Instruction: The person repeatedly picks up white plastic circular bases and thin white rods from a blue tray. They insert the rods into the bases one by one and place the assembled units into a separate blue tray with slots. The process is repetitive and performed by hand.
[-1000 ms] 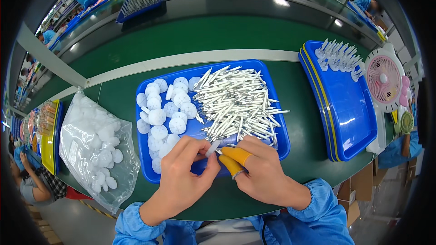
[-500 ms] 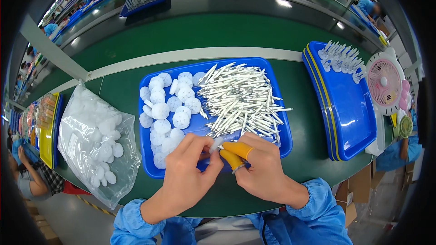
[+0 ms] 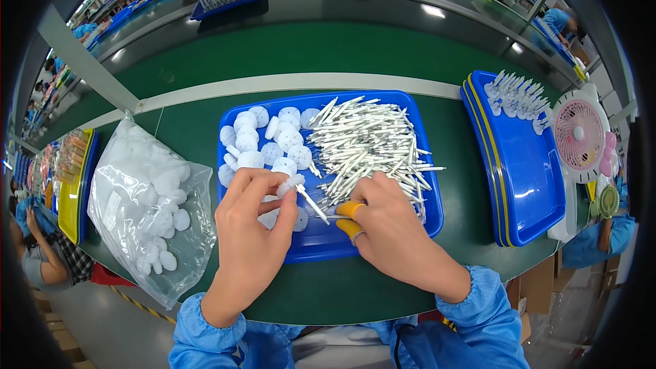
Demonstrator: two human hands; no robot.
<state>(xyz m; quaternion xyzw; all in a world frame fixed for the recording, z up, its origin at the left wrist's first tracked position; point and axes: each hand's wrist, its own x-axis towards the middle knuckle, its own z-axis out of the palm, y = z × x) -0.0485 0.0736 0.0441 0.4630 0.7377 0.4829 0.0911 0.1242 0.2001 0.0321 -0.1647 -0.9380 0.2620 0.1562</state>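
Observation:
My left hand [image 3: 247,222] pinches a round whitish disc [image 3: 292,183] between thumb and fingertips, above the blue tray [image 3: 321,254]. A slim white stick [image 3: 313,204] juts from the disc toward my right hand. Yellow covers sit on two fingers of my right hand [image 3: 386,225], which is bent at the edge of a pile of white sticks with grey tips [image 3: 369,143]. A thin greyish end shows between those covered fingers, too small to name. Several more pale discs [image 3: 288,138] lie in the tray's left half, partly hidden by my left hand.
Left of the tray lies a clear plastic bag [image 3: 147,198] of discs. To the right, stacked blue trays [image 3: 529,191] carry upright clear pieces [image 3: 519,96], beside a pink and white fan [image 3: 579,133]. A pale ledge [image 3: 307,83] runs behind the tray; people work beyond.
My hands have moved apart. The left has lifted up and left with the disc, its stick now in plain sight. The right has shifted up toward the pile of sticks.

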